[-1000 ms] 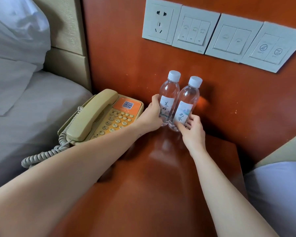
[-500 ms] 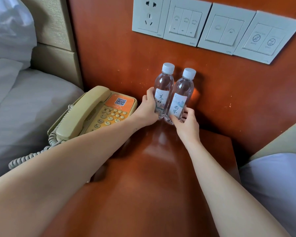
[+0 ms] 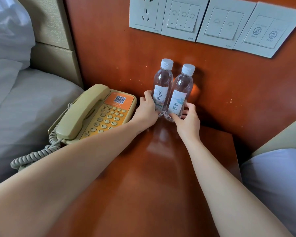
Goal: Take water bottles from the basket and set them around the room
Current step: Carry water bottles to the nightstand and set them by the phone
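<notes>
Two clear water bottles with white caps and white labels stand upright side by side at the back of the reddish wooden nightstand point(image 3: 152, 177), against the wall panel. My left hand point(image 3: 148, 112) grips the lower part of the left bottle point(image 3: 162, 82). My right hand point(image 3: 186, 120) pinches the base of the right bottle point(image 3: 182, 88) with thumb and fingers. The bottles touch each other. No basket is in view.
A beige and orange telephone point(image 3: 96, 113) with a coiled cord sits left of the bottles. A socket and switch panels point(image 3: 203, 21) line the wall above. One bed point(image 3: 24, 108) lies to the left, another bed point(image 3: 277, 182) to the right.
Both hands keep their hold on the bottles, which stay upright at the back. My right fingers have shifted slightly around the right bottle's base. The camera has moved a little.
</notes>
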